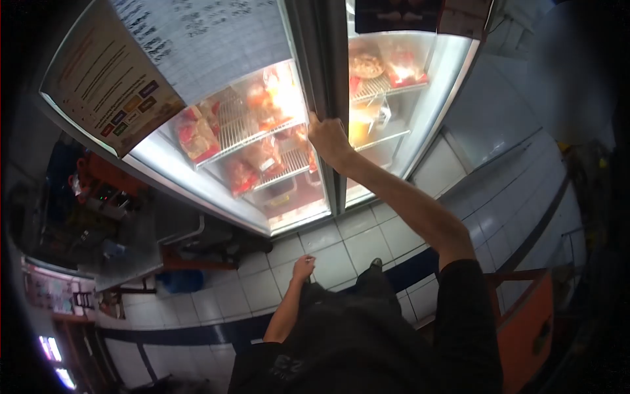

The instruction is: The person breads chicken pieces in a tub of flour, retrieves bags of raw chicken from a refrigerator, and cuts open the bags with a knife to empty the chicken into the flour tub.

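A tall two-door display fridge (336, 177) with lit glass doors stands right in front of me. My right arm reaches up to it, and my right hand (328, 141) is closed on the edge of the left fridge door (303, 79), at the dark upright strip between the doors. Low beside my body, my left hand (302, 268) is closed, with a small pale bit showing at the fingers that is too small to name. Behind the glass, bagged food (264, 156) with red labels lies on wire shelves (246, 139).
Handwritten sheets (216, 39) and a printed poster (108, 85) cover the upper left door. A yellowish container (359, 125) sits inside on the right. To the left stands a metal table (141, 253); an orange panel (528, 328) is at the lower right. White tiles (328, 262) cover the floor.
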Motion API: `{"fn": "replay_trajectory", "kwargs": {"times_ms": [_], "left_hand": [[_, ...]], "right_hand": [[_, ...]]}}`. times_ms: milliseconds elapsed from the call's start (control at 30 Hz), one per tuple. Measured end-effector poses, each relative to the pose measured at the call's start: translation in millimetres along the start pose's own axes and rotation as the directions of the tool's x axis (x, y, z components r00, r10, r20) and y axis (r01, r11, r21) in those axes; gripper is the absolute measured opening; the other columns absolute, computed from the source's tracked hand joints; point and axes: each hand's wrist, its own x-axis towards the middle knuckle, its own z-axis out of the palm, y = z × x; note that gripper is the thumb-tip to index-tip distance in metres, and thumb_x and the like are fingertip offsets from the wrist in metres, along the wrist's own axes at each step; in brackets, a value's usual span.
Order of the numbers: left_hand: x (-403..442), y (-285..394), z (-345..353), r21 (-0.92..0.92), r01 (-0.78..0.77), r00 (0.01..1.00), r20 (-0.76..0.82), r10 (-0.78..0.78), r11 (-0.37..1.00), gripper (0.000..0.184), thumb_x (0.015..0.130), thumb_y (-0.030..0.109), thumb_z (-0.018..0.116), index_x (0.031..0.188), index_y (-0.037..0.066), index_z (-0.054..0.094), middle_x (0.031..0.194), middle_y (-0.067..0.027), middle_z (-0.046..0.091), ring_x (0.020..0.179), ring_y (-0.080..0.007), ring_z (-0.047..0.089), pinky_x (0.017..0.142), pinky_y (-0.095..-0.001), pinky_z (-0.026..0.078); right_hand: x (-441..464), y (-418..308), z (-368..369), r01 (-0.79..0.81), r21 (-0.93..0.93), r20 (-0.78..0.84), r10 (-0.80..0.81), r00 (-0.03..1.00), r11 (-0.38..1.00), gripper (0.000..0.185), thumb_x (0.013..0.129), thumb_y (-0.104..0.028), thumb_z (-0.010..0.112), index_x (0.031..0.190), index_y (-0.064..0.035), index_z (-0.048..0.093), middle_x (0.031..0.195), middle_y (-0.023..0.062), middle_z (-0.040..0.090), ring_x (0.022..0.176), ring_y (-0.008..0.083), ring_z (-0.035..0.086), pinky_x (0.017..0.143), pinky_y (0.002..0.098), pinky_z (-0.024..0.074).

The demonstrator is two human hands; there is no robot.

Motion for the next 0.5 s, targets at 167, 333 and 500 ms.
{"fn": "replay_trajectory", "kwargs": {"times_ms": [167, 333, 500], "left_hand": [[-25.4, 87.5, 80.4, 0.059, -0.072, 0.993, 0.093, 0.067, 0.996, 0.028, 0.083, 0.031, 0.057, 0.099, 0.010, 0.066, 0.085, -0.0144, 0.068, 0.084, -0.0279, 0.066, 0.078, -0.0372, 0.050], [-16.6, 191.9, 127.5, -0.006, -0.120, 0.974, 0.195, 0.119, 0.993, 0.025, 0.087, 0.029, 0.055, 0.100, 0.010, 0.065, 0.081, -0.0098, 0.067, 0.073, -0.0226, 0.063, 0.070, -0.0354, 0.049], [15.2, 226.0, 130.1, -0.163, -0.204, 0.972, -0.148, 0.181, 0.965, 0.019, 0.085, 0.025, 0.055, 0.094, 0.011, 0.064, 0.083, -0.0132, 0.062, 0.083, -0.0289, 0.061, 0.073, -0.0371, 0.047]], "right_hand": [[-75.9, -2.2, -4.7, 0.327, -0.189, -0.170, -0.359, 0.918, 0.926, 0.011, 0.070, -0.006, 0.061, 0.079, -0.0078, 0.066, 0.085, 0.0067, 0.050, 0.059, 0.0159, 0.052, 0.040, 0.0313, 0.0333], [-174.4, -5.9, -93.0, 0.666, 0.457, -0.359, -0.563, 0.744, 0.590, 0.025, 0.079, -0.012, 0.057, 0.101, -0.0004, 0.061, 0.110, 0.0108, 0.055, 0.073, 0.0189, 0.059, 0.057, 0.0317, 0.0447], [-179.2, 42.1, -66.3, 0.113, 0.993, -0.122, -0.320, 0.940, -0.046, 0.029, 0.072, -0.003, 0.063, 0.101, -0.0038, 0.061, 0.104, 0.0119, 0.061, 0.092, 0.0193, 0.060, 0.077, 0.0291, 0.0476]]}}
